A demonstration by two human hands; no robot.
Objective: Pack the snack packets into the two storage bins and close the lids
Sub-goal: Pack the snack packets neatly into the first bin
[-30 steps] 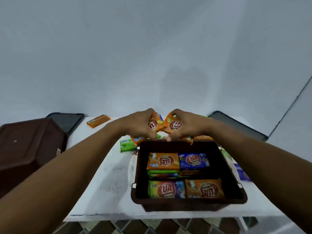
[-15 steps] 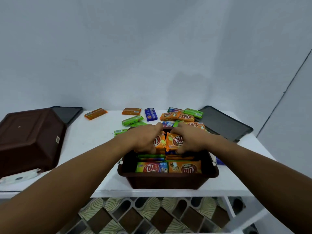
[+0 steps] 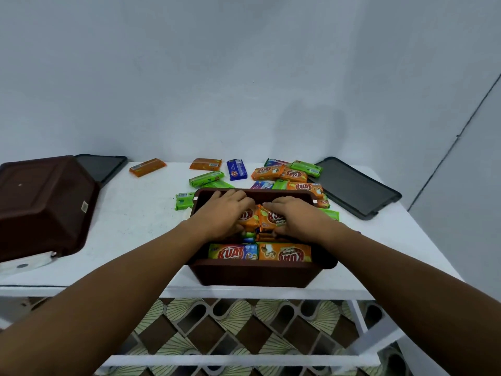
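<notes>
A brown storage bin point(image 3: 252, 275) stands open at the table's front edge, with snack packets stacked inside. My left hand point(image 3: 225, 213) grips an orange packet point(image 3: 248, 219) inside the bin. My right hand point(image 3: 292, 215) grips a second orange packet point(image 3: 271, 218) pressed right beside the first. Both packets rest on the stack in the bin's far half. Two packets point(image 3: 257, 252) lie face up in the near row. A second brown bin point(image 3: 40, 202) lies upside down at the left. Several loose packets point(image 3: 279, 173) lie scattered behind the open bin.
One dark lid point(image 3: 352, 187) lies flat at the back right, another dark lid point(image 3: 101, 166) at the back left behind the upturned bin. A white object point(image 3: 24, 264) sits under the upturned bin's corner. The white table point(image 3: 135, 218) stands against a grey wall, patterned floor below.
Both hands came down and toward me, carrying the two orange packets from above the bin's far rim into the bin. The camera view also tilted, showing more of the table.
</notes>
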